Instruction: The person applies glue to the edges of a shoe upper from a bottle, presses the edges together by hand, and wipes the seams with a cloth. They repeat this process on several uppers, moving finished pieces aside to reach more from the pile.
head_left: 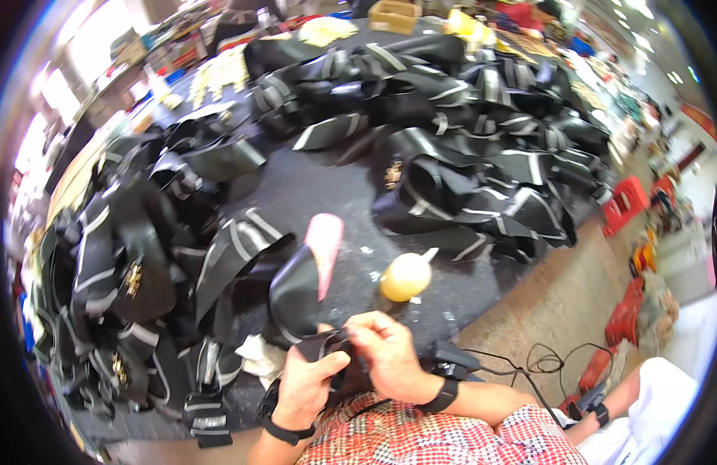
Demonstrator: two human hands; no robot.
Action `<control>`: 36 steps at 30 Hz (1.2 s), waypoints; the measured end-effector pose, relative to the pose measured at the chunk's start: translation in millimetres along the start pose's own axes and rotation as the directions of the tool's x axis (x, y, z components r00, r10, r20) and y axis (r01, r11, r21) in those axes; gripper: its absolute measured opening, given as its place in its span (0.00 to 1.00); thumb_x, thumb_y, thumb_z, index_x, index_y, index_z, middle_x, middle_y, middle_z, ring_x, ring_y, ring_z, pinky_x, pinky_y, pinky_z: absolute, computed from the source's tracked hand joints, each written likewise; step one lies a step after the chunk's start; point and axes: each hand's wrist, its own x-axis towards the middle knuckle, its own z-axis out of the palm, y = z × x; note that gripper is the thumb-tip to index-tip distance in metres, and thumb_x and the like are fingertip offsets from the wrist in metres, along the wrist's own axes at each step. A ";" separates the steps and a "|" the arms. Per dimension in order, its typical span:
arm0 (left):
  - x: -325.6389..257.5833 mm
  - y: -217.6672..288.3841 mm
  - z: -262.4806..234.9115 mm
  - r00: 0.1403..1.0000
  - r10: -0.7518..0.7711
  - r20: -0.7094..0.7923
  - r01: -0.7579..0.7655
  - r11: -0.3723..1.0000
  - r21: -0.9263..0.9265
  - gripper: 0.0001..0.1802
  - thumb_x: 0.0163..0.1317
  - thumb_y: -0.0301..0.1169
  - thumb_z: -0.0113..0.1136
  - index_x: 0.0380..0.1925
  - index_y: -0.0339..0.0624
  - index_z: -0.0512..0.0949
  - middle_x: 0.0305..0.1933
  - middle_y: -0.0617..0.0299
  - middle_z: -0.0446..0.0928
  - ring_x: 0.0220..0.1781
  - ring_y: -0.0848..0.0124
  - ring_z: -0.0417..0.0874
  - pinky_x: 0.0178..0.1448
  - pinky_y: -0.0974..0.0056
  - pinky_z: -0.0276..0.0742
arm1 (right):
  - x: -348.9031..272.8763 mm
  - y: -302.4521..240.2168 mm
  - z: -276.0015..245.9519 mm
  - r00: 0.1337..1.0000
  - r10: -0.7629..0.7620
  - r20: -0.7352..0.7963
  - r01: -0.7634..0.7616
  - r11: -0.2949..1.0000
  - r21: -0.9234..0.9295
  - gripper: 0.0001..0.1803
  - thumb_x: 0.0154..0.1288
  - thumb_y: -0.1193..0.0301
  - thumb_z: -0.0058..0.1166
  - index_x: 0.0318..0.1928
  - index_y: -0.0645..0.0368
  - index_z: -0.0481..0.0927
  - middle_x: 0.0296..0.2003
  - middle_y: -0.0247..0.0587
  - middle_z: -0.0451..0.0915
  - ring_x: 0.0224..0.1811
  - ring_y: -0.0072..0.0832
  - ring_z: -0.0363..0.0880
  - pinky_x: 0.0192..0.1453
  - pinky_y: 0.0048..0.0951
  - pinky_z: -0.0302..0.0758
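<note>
Close to my body at the table's near edge, my left hand [302,387] is closed on a black leather-like piece [318,346], its thumb lying along the near side. My right hand [385,355] has its fingertips pinched together at the right end of that piece. Whatever sits between those fingertips is too small to make out. Just beyond lies a smooth, curved black piece [295,294], partly over a flat pink shape [324,240]. To the right of it stands a round yellowish bottle [405,277] with a pale nozzle. A crumpled white cloth [262,359] rests left of my left hand.
Heaps of black strips with pale edges [521,167] cover the far and left parts of the dark table [296,186]; some carry gold-coloured metal bits [134,277]. A cardboard box [394,15] stands far back. Beside me at right, another person's arm [618,395] shows near cables.
</note>
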 end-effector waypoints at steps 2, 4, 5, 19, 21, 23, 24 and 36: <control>2.3 -3.1 8.2 0.996 0.047 -0.082 -0.043 0.997 0.059 0.13 0.45 0.19 0.61 0.32 0.39 0.71 0.29 0.69 0.71 0.30 0.79 0.72 0.36 0.74 0.68 | -0.7 5.6 -1.9 0.998 -0.057 0.004 0.057 0.998 -0.023 0.06 0.61 0.71 0.50 0.34 0.61 0.74 0.26 0.26 0.71 0.26 0.10 0.64 0.29 0.13 0.63; 3.9 -5.4 7.9 0.993 0.057 -0.102 -0.052 0.998 0.047 0.14 0.44 0.18 0.60 0.32 0.38 0.70 0.29 0.67 0.71 0.30 0.76 0.73 0.37 0.72 0.70 | -2.4 7.0 -0.8 0.997 -0.072 0.002 0.072 0.997 -0.002 0.06 0.61 0.71 0.50 0.34 0.60 0.74 0.26 0.26 0.71 0.26 0.11 0.65 0.29 0.14 0.64; 3.3 -3.9 9.6 0.995 0.040 -0.091 -0.037 0.999 0.031 0.15 0.43 0.17 0.59 0.33 0.38 0.70 0.28 0.66 0.71 0.30 0.75 0.73 0.37 0.71 0.71 | -3.4 6.9 -1.6 0.998 -0.059 0.004 0.059 0.998 0.035 0.05 0.61 0.71 0.50 0.33 0.60 0.74 0.26 0.26 0.71 0.26 0.11 0.65 0.29 0.15 0.64; -5.8 -1.4 -21.5 0.997 -0.068 -0.039 0.069 0.997 0.042 0.10 0.51 0.21 0.59 0.35 0.38 0.72 0.33 0.65 0.75 0.34 0.75 0.76 0.41 0.71 0.72 | -10.8 7.4 -3.0 0.995 0.010 0.095 -0.012 1.000 0.023 0.06 0.59 0.74 0.51 0.36 0.63 0.75 0.28 0.33 0.76 0.27 0.16 0.72 0.32 0.17 0.70; -6.9 -1.2 -25.6 0.995 -0.085 -0.061 0.081 0.995 -0.054 0.10 0.51 0.22 0.59 0.35 0.37 0.72 0.32 0.64 0.76 0.34 0.74 0.77 0.40 0.70 0.73 | -7.4 6.9 -1.7 0.991 0.078 0.109 -0.080 0.997 0.016 0.05 0.58 0.75 0.51 0.35 0.63 0.75 0.27 0.34 0.76 0.27 0.17 0.71 0.32 0.17 0.69; -7.2 4.8 -23.2 0.994 -0.078 -0.077 0.069 0.992 -0.109 0.10 0.52 0.23 0.59 0.35 0.37 0.72 0.31 0.61 0.76 0.34 0.73 0.78 0.40 0.70 0.73 | -3.0 1.8 -2.5 0.984 0.141 0.106 -0.143 0.990 0.014 0.05 0.58 0.75 0.51 0.34 0.63 0.75 0.26 0.34 0.76 0.27 0.17 0.71 0.32 0.18 0.69; -9.1 6.2 -27.3 0.992 -0.063 -0.109 0.048 0.990 -0.134 0.10 0.53 0.23 0.58 0.36 0.37 0.72 0.31 0.60 0.77 0.34 0.71 0.78 0.40 0.70 0.73 | -2.2 -1.6 -1.6 0.976 0.149 0.159 -0.153 0.988 0.010 0.04 0.58 0.75 0.51 0.34 0.63 0.75 0.27 0.35 0.76 0.27 0.17 0.71 0.32 0.18 0.69; -48.3 25.4 8.5 0.941 0.179 -0.286 -0.201 0.978 -0.052 0.09 0.51 0.25 0.59 0.34 0.37 0.73 0.28 0.63 0.75 0.30 0.75 0.75 0.38 0.69 0.71 | 15.9 -4.8 -59.3 0.697 0.440 0.566 -0.364 0.897 -0.249 0.15 0.55 0.72 0.53 0.42 0.64 0.71 0.45 0.47 0.73 0.45 0.32 0.73 0.53 0.33 0.68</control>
